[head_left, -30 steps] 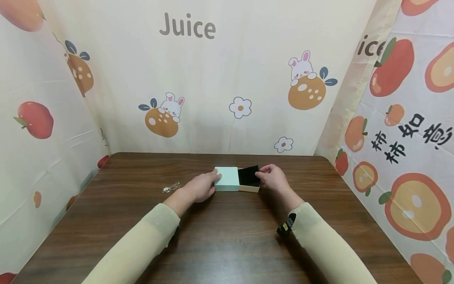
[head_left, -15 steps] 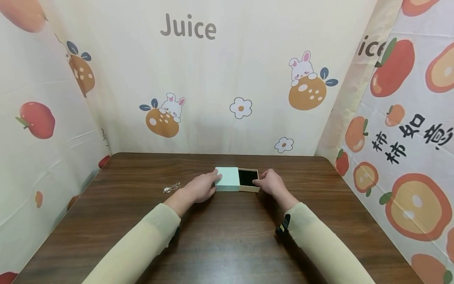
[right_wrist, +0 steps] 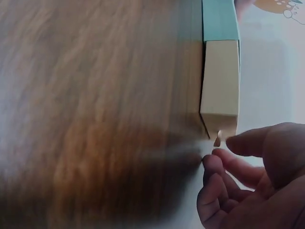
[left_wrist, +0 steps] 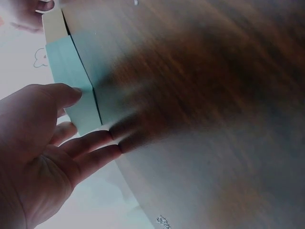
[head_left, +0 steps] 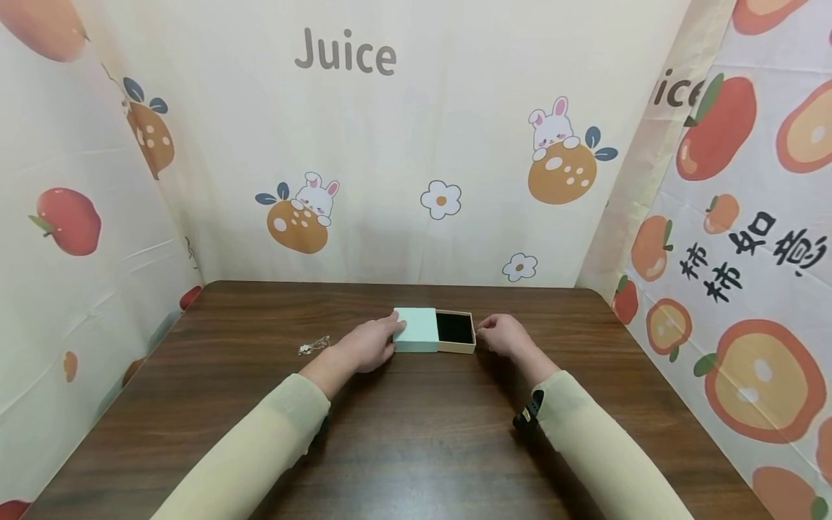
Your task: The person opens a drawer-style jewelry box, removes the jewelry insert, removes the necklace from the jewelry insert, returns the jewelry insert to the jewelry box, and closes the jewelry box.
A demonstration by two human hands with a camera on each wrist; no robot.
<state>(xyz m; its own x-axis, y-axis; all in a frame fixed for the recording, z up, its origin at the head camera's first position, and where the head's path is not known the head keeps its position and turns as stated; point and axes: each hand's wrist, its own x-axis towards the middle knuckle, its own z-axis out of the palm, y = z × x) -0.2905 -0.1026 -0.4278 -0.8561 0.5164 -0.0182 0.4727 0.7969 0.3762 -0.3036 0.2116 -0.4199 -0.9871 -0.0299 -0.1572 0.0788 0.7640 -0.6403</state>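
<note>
A mint-green drawer box [head_left: 416, 328] sits at the table's far middle, its cream inner tray [head_left: 457, 347] pulled out to the right. A black pad [head_left: 455, 327] lies flat in the tray. My left hand [head_left: 367, 344] grips the sleeve's left end; in the left wrist view its thumb [left_wrist: 66, 95] is against the green side. My right hand [head_left: 503, 335] is beside the tray's right end, with thumb and fingertips bent close to a small pull tab [right_wrist: 218, 138]. A narrow gap shows between thumb and index finger there, and nothing is seen held.
A silvery chain [head_left: 315, 345] lies on the brown wooden table [head_left: 416, 440], left of the left hand. Printed curtains [head_left: 416, 144] hang behind the table and on both sides.
The black pad was tilted up at the right hand's fingertips, then came down flat in the tray. The right hand has since drawn off to the tray's right end. The left hand stays put.
</note>
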